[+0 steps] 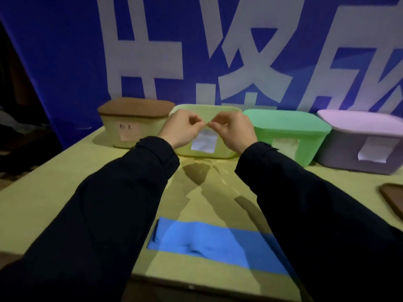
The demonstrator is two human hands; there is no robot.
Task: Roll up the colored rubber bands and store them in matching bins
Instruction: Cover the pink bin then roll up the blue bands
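Both hands pinch something small together above the yellow-green bin.

The left hand (181, 129) and right hand (233, 132) meet fingertip to fingertip, curled on an item too small and blurred to name, probably held there to drop into the yellow-green bin (224, 149). A blue rubber band (213, 240) lies flat on the table (54, 192) near the person, not yet rolled. The brown-lidded bin (135, 118), green bin (290, 131) and lilac bin (349, 149) flank them.

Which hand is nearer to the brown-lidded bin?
Left. The left hand is just right of the brown-lidded bin; the right hand is farther right, before the yellow-green bin.
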